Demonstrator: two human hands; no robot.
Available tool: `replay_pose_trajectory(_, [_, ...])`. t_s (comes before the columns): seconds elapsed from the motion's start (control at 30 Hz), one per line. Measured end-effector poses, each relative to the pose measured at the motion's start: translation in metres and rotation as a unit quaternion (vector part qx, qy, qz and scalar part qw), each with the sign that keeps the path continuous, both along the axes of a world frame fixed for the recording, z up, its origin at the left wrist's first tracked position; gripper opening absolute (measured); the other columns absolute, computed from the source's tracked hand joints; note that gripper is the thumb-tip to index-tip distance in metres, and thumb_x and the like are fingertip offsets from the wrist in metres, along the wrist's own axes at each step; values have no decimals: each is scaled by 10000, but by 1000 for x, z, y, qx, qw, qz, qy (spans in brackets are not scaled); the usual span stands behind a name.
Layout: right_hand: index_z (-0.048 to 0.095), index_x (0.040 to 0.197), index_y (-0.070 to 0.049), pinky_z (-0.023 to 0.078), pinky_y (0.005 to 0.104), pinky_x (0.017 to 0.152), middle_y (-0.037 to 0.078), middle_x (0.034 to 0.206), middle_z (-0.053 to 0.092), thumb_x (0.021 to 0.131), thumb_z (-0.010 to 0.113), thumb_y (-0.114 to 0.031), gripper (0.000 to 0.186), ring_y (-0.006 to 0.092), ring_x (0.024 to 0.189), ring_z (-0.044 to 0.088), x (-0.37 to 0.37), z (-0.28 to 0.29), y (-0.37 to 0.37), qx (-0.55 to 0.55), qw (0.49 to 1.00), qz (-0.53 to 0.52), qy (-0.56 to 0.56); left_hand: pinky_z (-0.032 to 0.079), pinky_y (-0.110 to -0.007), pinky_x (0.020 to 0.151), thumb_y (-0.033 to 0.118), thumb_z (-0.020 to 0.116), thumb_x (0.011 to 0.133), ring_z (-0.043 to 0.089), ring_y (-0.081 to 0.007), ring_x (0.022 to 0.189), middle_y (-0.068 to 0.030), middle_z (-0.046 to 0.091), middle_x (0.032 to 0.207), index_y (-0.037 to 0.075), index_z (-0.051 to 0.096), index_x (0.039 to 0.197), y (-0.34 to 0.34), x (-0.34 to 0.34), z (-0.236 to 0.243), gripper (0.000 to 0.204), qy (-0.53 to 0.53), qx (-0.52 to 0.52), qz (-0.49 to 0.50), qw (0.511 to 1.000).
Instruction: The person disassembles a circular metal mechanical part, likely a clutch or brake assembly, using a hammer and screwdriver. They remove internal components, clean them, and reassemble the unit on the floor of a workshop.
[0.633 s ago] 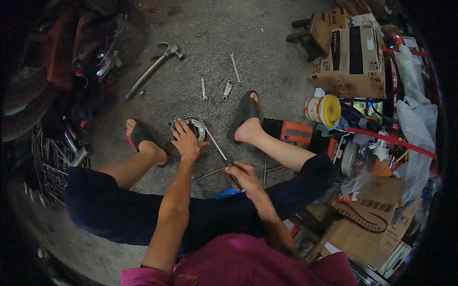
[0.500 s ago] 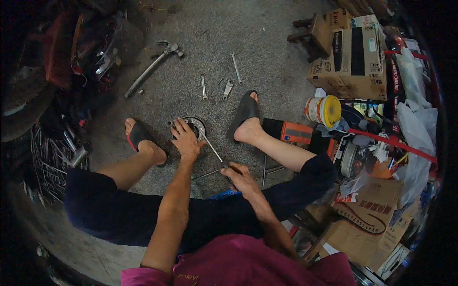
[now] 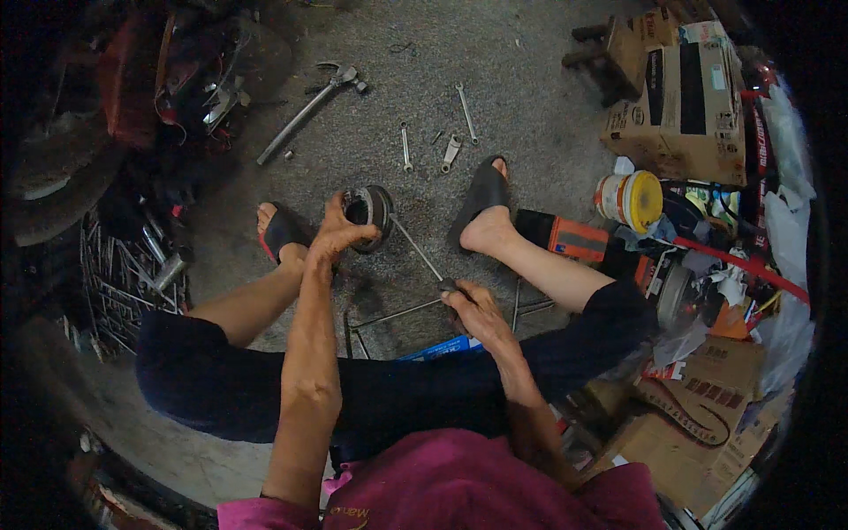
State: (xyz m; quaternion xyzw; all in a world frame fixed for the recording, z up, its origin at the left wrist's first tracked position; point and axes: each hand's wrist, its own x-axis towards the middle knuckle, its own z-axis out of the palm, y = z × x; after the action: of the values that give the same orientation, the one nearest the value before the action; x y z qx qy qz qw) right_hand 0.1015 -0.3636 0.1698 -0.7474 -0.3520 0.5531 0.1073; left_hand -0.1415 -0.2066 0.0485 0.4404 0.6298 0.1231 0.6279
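steel hammer [image 3: 305, 115], wrenches [image 3: 467, 114] beyond; left fingers [image 3: 336, 208] spread, gripping ring part [image 3: 380, 210]; right fingers [image 3: 465, 303] closed on screwdriver [image 3: 419, 251].

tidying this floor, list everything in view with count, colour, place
ring: 1, dark, mid-floor
screwdriver-like tool: 1, silver, right of ring
hammer: 1, silver, upper-left floor
wrenches: 2, silver, upper-middle floor
stool: 1, brown, upper right
cardboard boxes: several, brown, right side
bucket: 1, white-orange, yellow-lidded, right
flat box: 1, orange-black, centre-right
plastic bags: some, whitish, right edge
packet: 1, blue, lower middle
metal pieces: uncountable, grey, left heap
slippers: 2, dark, mid-floor
left fingers: one hand, bare, on ring
right fingers: one hand, bare, around screwdriver-like tool
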Motion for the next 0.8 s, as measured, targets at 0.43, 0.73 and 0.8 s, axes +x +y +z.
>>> replay_pose_trajectory(0.43, [534,1248,38,469,471,861,283,1023,651,903,536,-315,494,411,989,627,-27,51,40,22,990,128,-62,300,-393,1135,298,868,449,294,-377,1391,-243,285,1498,-18,215,1484,-2,-11,-14,1264,22,16,-62,998])
replay_pose_trajectory(0.73, [553,1306,-64,492,454,813,223,1046,671,914,565,-304,459,350,957,652,29,20,52,-105,975,197,12,362,-480,1097,280,913,442,321,-412,1342,-183,316,1473,72,246,1477,-25,32,12,1249,192,64,-187,961])
replay_pose_trajectory(0.8, [572,1300,-107,496,446,818,197,1058,679,921,563,-320,434,335,963,658,44,-26,30,-43,963,264,-14,375,-505,1079,257,910,463,344,-380,1323,-125,332,1467,93,276,1448,-41,37,3,1182,249,105,-213,939])
